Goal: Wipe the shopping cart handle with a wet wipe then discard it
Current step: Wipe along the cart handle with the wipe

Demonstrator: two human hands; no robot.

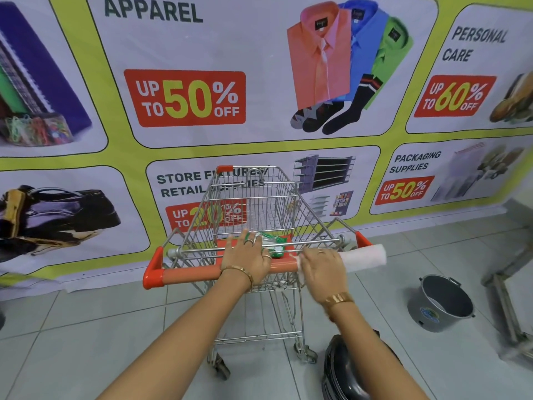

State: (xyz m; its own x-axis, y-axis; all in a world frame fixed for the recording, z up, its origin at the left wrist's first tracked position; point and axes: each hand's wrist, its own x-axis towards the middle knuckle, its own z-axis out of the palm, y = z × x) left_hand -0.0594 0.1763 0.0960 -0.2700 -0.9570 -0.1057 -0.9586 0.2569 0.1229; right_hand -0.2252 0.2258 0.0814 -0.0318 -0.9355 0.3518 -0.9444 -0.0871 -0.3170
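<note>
A wire shopping cart [259, 203] stands in front of me with an orange handle [190, 274] across its near end. My right hand [324, 268] is shut on a white wet wipe [300, 265] and presses it against the handle right of centre. Beyond that hand, the handle's right end is covered in white [364, 255]. My left hand [248, 259] lies flat over the middle of the handle, fingers spread forward and gripping nothing. Its fingertips reach a green wipes pack [274, 245] lying on the red seat flap.
A printed banner wall [187, 96] stands directly behind the cart. On the tiled floor, a grey bucket [441, 304] sits to the right. A black bin [346, 370] is at my lower right, and a metal frame [507, 301] stands at the far right.
</note>
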